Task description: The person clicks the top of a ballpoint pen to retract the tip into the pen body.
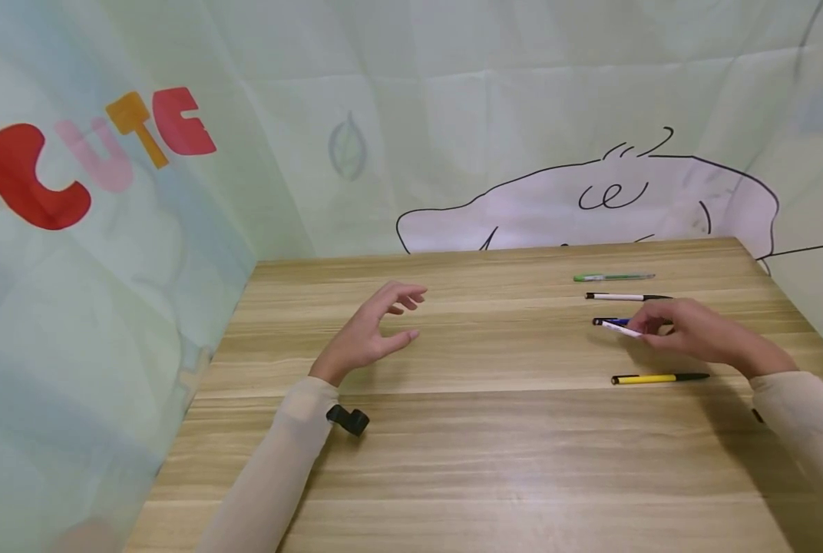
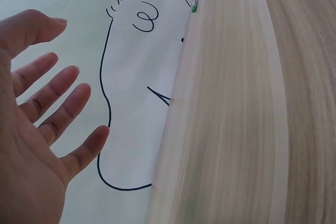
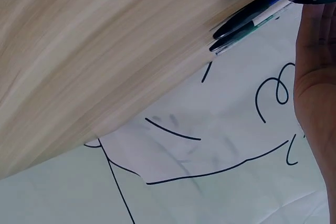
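On the tabletop (image 1: 494, 430), four pens lie in a row on the right side, one before the other, each set crosswise. The farthest pen (image 1: 613, 277) lies nearest the back edge; the second pen (image 1: 626, 296) lies just before it; the third pen (image 1: 612, 322) comes next, with the right hand (image 1: 695, 334) on its right end. The nearest pen (image 1: 659, 378) lies before that hand. The left hand (image 1: 373, 334) hovers above the tabletop's left-middle, well apart from the pens. A hanging cloth (image 1: 453, 115) stands behind and to the left.

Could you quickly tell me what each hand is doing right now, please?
Left hand: open, fingers spread, holding nothing.
Right hand: pinches a white pen beside the blue pen.
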The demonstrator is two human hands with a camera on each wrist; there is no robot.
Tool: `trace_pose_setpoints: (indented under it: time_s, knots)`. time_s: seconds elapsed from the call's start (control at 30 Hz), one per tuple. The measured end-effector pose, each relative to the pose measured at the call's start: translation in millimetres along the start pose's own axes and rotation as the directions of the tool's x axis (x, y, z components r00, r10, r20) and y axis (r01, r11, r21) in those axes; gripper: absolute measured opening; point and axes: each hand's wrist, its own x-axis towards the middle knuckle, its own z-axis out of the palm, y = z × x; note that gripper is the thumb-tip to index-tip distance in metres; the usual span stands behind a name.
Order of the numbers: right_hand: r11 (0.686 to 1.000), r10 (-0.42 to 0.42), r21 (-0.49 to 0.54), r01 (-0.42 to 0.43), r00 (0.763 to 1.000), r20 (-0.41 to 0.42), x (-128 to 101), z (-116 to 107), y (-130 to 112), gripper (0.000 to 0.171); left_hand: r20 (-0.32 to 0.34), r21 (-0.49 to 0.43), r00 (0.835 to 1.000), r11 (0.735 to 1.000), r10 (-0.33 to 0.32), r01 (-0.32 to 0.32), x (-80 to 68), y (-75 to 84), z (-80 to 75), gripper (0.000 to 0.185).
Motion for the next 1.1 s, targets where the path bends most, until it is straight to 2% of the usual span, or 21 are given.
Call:
trace_pose_setpoints:
  time_s: [0.23, 0.4, 0.7, 0.93, 1.1]
  knots:
    - [1.0, -0.012, 0.005, 0.012, 0.993, -0.116, 5, 1, -11, 0.018, -0.012, 0.003, 1.0, 1.0, 0.019, -0.019, 4.0, 2.8, 0.1, 0.063]
    - [0.998, 0.0, 0.062, 0.011, 0.984, -0.176, 9, 3, -20, 0.016, -0.022, 0.009, 1.0, 1.0, 0.016, -0.016, 8.5, 7.6, 1.1, 0.067]
    - [0.979, 0.092, 0.193, -0.061, 0.983, -0.159, 19, -2, -43, 0.018, -0.055, -0.022, 0.996, 0.997, 0.068, -0.069, 20.1, 16.6, 4.6, 0.068]
    - [0.92, 0.146, 0.385, -0.069, 0.974, -0.175, 28, -2, -61, 0.023, -0.068, -0.081, 0.994, 0.992, 0.09, -0.096, 29.9, 21.0, 10.5, 0.069]
    - [0.886, 0.182, 0.456, -0.085, 0.968, -0.172, 33, -3, -69, 0.026, -0.071, -0.092, 0.993, 0.99, 0.097, -0.103, 34.9, 23.1, 12.4, 0.07]
